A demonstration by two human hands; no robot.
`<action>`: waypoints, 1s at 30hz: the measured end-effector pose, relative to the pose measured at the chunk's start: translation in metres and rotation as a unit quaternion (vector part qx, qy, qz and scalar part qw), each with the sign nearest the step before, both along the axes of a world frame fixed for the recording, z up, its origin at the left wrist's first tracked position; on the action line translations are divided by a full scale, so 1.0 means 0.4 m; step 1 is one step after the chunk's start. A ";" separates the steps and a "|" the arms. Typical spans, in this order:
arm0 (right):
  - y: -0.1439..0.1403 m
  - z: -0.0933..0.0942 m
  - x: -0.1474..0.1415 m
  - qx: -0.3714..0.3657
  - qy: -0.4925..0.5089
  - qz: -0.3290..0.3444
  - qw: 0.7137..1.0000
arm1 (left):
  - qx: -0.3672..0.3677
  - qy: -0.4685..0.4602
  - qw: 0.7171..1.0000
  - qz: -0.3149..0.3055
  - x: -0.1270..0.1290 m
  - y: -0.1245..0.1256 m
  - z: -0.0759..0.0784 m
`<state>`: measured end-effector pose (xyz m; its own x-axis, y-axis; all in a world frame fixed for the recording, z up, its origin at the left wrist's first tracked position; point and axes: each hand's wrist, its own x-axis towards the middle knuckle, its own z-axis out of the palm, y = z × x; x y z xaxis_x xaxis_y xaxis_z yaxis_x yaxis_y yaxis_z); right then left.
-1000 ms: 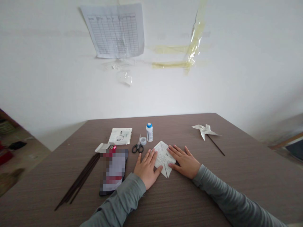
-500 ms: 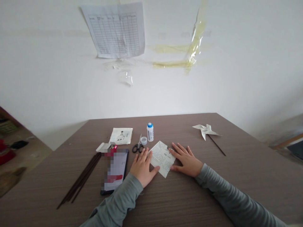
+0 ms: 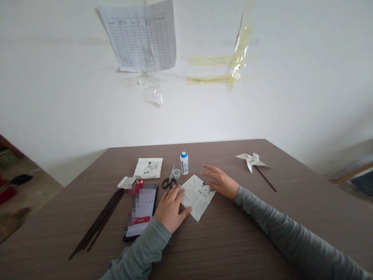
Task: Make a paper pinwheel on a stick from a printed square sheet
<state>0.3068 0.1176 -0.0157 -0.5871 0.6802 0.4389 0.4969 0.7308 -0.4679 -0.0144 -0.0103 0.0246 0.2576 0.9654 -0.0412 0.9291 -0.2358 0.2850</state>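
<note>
While the brown table (image 3: 262,233) runs wide under everything, the printed paper square (image 3: 196,196) lies on it as a diamond, one corner pointing near and one far, directly between the two hands. The left hand (image 3: 170,208) lies flat with fingers spread on the paper's left edge; the right hand (image 3: 220,182) hovers open over its far-right corner, fingers fanned, holding nothing. Both are equally close to the sheet. Left of the left hand lies a phone (image 3: 142,212), then a bundle of dark sticks (image 3: 97,223). Farther off sit a folded leaflet (image 3: 148,168), scissors (image 3: 169,181) and a small blue-capped bottle (image 3: 183,163); a paper pinwheel (image 3: 254,162) lies well apart at far right.
</note>
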 end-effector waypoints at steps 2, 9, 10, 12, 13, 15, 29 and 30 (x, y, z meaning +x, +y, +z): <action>0.035 0.025 -0.037 0.003 -0.021 0.005 1.000 | -0.010 0.005 1.000 0.009 0.004 -0.006 0.015; 0.136 0.063 -0.158 -0.020 -0.053 0.037 0.998 | -0.034 0.029 0.998 0.036 -0.004 -0.015 0.043; 0.146 0.059 -0.168 -0.026 -0.048 0.040 0.998 | -0.040 0.036 0.998 0.039 -0.006 -0.013 0.043; 0.162 0.049 -0.184 -0.036 -0.032 0.047 0.998 | -0.048 0.048 0.997 0.042 -0.010 -0.010 0.042; 0.169 0.043 -0.190 -0.040 -0.023 0.052 0.998 | -0.050 0.050 0.997 0.042 -0.012 -0.009 0.041; 0.180 0.032 -0.202 -0.045 -0.007 0.067 0.997 | -0.050 0.047 0.997 0.034 -0.015 -0.007 0.039; 0.192 0.011 -0.192 -0.077 0.095 0.085 0.989 | -0.067 0.045 0.996 0.030 -0.007 -0.016 0.066; 0.188 0.012 -0.177 -0.075 0.097 0.081 0.989 | -0.063 0.046 0.996 0.032 -0.006 -0.016 0.063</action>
<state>0.2361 0.1926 -0.0109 -0.6088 0.6501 0.4548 0.2686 0.7083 -0.6529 -0.0169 -0.0166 0.0499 0.1850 0.9656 -0.1826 0.9645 -0.1428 0.2222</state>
